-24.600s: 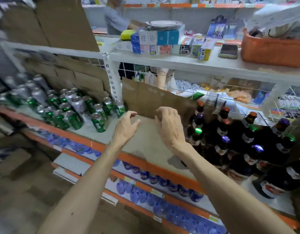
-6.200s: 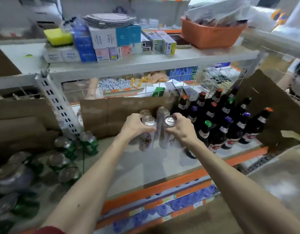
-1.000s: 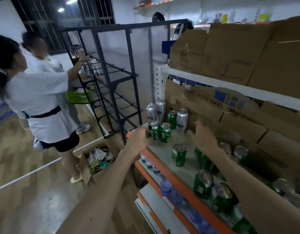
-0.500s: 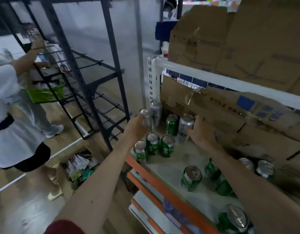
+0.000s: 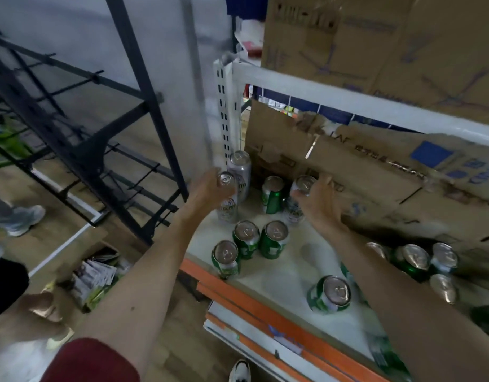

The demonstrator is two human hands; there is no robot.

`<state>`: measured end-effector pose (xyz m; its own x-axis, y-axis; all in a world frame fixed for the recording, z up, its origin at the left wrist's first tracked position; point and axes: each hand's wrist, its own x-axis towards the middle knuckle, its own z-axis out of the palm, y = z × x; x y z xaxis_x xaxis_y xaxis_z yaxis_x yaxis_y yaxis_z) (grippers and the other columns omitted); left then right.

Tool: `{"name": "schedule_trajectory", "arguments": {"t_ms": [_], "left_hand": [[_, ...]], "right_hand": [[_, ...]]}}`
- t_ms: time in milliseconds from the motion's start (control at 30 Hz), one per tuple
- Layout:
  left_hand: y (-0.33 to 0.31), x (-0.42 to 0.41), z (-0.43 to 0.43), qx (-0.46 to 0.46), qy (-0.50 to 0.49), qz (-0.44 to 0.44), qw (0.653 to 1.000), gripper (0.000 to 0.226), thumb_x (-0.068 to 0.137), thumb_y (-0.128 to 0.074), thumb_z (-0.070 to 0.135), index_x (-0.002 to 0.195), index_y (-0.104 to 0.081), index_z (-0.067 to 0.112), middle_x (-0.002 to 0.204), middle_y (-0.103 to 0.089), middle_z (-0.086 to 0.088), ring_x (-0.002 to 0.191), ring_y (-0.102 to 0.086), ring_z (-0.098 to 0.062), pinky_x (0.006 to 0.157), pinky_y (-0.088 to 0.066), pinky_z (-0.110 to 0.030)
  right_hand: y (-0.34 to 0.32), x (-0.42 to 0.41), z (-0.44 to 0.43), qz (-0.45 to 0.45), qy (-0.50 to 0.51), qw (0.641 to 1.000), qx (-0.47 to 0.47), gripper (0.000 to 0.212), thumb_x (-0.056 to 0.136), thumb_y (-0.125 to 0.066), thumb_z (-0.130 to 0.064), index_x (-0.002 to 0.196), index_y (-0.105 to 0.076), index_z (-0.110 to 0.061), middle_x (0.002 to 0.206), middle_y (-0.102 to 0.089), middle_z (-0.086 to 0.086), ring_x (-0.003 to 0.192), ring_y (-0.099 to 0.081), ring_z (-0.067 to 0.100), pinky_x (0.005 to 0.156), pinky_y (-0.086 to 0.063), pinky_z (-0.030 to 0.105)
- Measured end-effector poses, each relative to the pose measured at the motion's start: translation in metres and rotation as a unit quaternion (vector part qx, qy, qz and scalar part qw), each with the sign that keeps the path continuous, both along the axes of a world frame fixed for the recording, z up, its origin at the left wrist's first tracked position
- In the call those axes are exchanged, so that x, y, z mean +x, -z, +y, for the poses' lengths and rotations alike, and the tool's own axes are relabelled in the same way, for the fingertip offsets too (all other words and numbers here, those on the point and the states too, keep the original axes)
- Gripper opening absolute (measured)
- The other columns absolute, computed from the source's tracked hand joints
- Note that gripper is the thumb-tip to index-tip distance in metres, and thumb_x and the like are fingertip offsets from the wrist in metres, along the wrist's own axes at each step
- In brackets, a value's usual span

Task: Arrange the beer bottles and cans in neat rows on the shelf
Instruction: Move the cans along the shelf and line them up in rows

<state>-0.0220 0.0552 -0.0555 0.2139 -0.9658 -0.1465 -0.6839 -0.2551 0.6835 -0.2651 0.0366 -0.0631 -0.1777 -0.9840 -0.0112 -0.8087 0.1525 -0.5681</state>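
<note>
Fingers [image 5: 211, 176] of the left hand [image 5: 206, 190] wrapped the left silver can [image 5: 227, 210] while the right hand [image 5: 319, 201] gripped the right silver can [image 5: 292, 212].

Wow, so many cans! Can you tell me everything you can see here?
Tall silver drink cans: three, silver, back left of the shelf.
Short green drink cans: five in the open, green, left and middle; more at the right, count unclear.
White shelf board with an orange front edge: one, under the cans.
Brown cardboard boxes: count unclear, upper shelf.
Brown cardboard sheets: behind the cans.
Black metal rack: one, left of the shelf.
Open cardboard box of packets: one, on the floor.
Left hand: grips one silver can.
Right hand: grips another silver can.
</note>
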Motion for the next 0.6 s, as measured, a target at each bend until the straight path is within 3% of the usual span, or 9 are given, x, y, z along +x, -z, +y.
{"name": "schedule_trajectory", "arguments": {"t_ms": [200,300,433,600], "left_hand": [[0.003,0.004,0.004,-0.009,0.025,0.012,1.0,0.031,0.081,-0.078,0.016,0.101,-0.055,0.02,0.088,-0.059,0.005,0.08,-0.057,-0.009,0.066,-0.042,-0.023],[-0.005,0.002,0.007,-0.021,0.051,0.001,0.998,0.027,0.082,-0.078,0.018,0.103,-0.061,0.016,0.091,-0.064,0.002,0.085,-0.063,-0.017,0.069,-0.045,-0.026],[-0.034,-0.015,0.009,-0.069,0.049,0.028,0.996,0.039,0.076,-0.083,0.022,0.11,-0.067,0.016,0.097,-0.069,0.0,0.088,-0.064,-0.017,0.075,-0.053,-0.033],[-0.082,-0.064,0.006,-0.162,0.119,0.009,0.98,0.029,0.066,-0.081,0.042,0.09,-0.072,0.027,0.084,-0.071,0.01,0.082,-0.066,-0.011,0.065,-0.05,-0.026]], "right_hand": [[0.006,0.002,0.002,-0.037,0.018,0.999,0.022,0.053,0.084,-0.071,-0.035,0.119,-0.046,-0.004,0.121,-0.06,0.02,0.109,-0.059,0.038,0.075,-0.041,0.037],[-0.001,0.001,0.008,-0.042,0.027,0.999,0.012,0.049,0.082,-0.073,-0.034,0.115,-0.049,-0.006,0.115,-0.064,0.017,0.104,-0.062,0.037,0.075,-0.045,0.037],[-0.019,-0.012,0.025,-0.042,0.028,0.998,-0.026,0.052,0.082,-0.073,-0.038,0.119,-0.051,-0.008,0.111,-0.066,0.014,0.101,-0.063,0.034,0.08,-0.052,0.04],[-0.057,-0.053,0.048,-0.047,0.065,0.995,-0.061,0.06,0.08,-0.07,-0.05,0.126,-0.054,-0.014,0.112,-0.069,0.01,0.101,-0.065,0.031,0.078,-0.055,0.039]]}}
